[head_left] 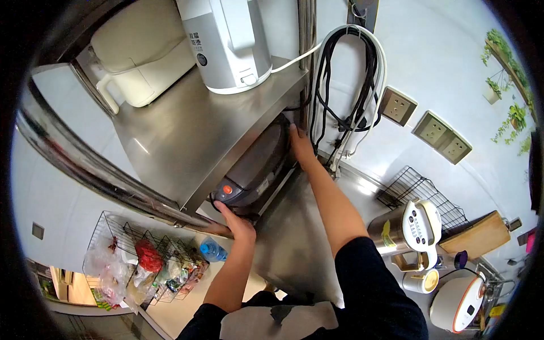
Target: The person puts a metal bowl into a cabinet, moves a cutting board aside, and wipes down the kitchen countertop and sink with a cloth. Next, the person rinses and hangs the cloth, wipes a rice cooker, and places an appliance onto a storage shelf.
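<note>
A dark grey appliance (pixel 255 164) with an orange button sits on the lower level of a steel shelf (pixel 209 116), below its upper board. My left hand (pixel 237 222) is at the appliance's near end, close to the button, its fingers partly hidden behind the edge. At the far end, by the shelf post, my right hand (pixel 302 148) touches the appliance's side with thumb and fingers around it. Both hands hold the appliance between them. The appliance's back and underside are hidden.
On the upper board stand a grey-white kettle (pixel 229 48) and a cream appliance (pixel 141 62). Cables (pixel 351 85) hang on the wall beside sockets (pixel 398 106). A steel soymilk maker (pixel 405 229) and a white cooker (pixel 458 303) stand right; wire baskets (pixel 150 260) and a blue bottle (pixel 213 250) are left.
</note>
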A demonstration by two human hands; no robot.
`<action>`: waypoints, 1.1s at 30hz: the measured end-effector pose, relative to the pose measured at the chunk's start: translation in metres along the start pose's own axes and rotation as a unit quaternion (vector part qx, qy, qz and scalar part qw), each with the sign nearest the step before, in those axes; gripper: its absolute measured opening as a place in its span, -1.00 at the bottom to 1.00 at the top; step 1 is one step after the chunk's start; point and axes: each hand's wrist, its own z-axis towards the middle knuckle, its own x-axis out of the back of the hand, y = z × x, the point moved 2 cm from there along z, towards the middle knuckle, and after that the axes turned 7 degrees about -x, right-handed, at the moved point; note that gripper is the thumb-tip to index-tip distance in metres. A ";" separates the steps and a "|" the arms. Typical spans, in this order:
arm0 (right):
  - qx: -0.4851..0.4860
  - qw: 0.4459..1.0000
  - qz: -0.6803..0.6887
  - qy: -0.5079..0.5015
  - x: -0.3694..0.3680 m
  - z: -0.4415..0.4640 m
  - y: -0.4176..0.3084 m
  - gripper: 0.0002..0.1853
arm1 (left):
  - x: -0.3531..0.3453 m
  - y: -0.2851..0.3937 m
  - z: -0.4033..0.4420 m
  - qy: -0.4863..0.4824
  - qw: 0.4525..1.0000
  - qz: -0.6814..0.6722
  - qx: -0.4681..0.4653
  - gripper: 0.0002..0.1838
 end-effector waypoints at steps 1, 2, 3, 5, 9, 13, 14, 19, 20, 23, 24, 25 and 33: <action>0.015 0.999 -0.034 0.013 0.002 -0.004 0.004 -0.07 | 0.000 0.002 0.000 -0.029 0.999 -0.014 0.006 -0.07; 0.028 0.997 -0.068 0.027 0.004 -0.008 0.010 -0.13 | 0.000 0.003 0.000 -0.030 0.999 -0.015 0.006 -0.07; 0.029 0.997 -0.068 0.029 0.006 -0.016 0.009 -0.13 | -0.004 0.008 -0.001 -0.026 0.999 -0.020 0.015 -0.09; 0.117 0.985 -0.085 0.095 0.012 -0.034 0.005 -0.34 | -0.015 0.015 -0.006 -0.023 0.999 -0.024 0.024 -0.10; 0.282 0.905 -0.224 0.227 0.024 -0.085 -0.039 -0.53 | -0.028 0.025 -0.019 0.023 0.999 0.011 0.038 -0.14; 0.205 0.969 -0.102 -0.093 0.016 -0.143 -0.062 -0.60 | -0.037 0.035 -0.033 -0.035 0.998 0.000 0.053 -0.17; 0.230 0.956 -0.120 -0.140 0.011 -0.164 -0.059 -0.57 | -0.040 0.039 -0.039 -0.034 0.998 -0.001 0.052 -0.17; 0.269 0.925 -0.111 -0.246 -0.012 -0.233 -0.028 -0.52 | -0.058 0.063 -0.069 -0.054 0.984 -0.056 0.163 -0.27; 0.240 0.928 -0.084 -0.271 -0.013 -0.238 -0.026 -0.53 | -0.058 0.063 -0.068 -0.055 0.983 -0.054 0.164 -0.27; 0.244 0.940 -0.110 -0.212 -0.007 -0.237 -0.028 -0.64 | -0.050 0.055 -0.064 -0.075 0.972 -0.043 0.217 -0.33; 0.254 0.945 -0.116 -0.172 -0.004 -0.233 -0.033 -0.66 | -0.048 0.050 -0.064 -0.096 0.978 -0.002 0.185 -0.37; 0.253 0.946 -0.115 -0.168 -0.004 -0.227 -0.037 -0.66 | -0.045 0.047 -0.067 -0.117 0.981 0.037 0.152 -0.42; 0.340 0.923 -0.179 0.002 -0.063 -0.153 -0.090 -0.78 | 0.002 0.064 -0.110 -0.300 0.910 0.259 0.120 -0.44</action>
